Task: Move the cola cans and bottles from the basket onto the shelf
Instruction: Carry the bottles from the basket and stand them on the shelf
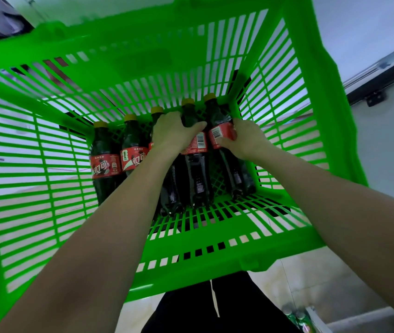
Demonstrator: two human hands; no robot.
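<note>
Basket point(35, 164): one, bright green plastic with slotted walls and a lattice floor, seen from directly above; both my forearms reach down into it.

Cola bottles: five, all lying on the basket floor side by side, yellow caps pointing to the far wall, red labels around dark bodies.
- First bottle point(104, 162), furthest left, untouched.
- Second bottle point(133, 152), just beside the first, untouched.
- Third bottle point(170, 188), largely hidden under my left hand and forearm; only its cap and lower body show.
- Fourth bottle point(197, 164), barcode side up.
- Fifth bottle point(224, 150), furthest right, close to the basket's right wall, barcode side up.

Left hand point(173, 133): palm down, fingers curled over the shoulders of the third and fourth bottles, thumb lying across the fourth.

Right hand point(246, 140): wrapped around the fifth bottle at its label, thumb pressed onto the label's front.

Cans point(296, 317): at least two green tops, on the floor at the lower right, outside the basket; kind cannot be told.

Cola cans in basket: none counted.
</note>
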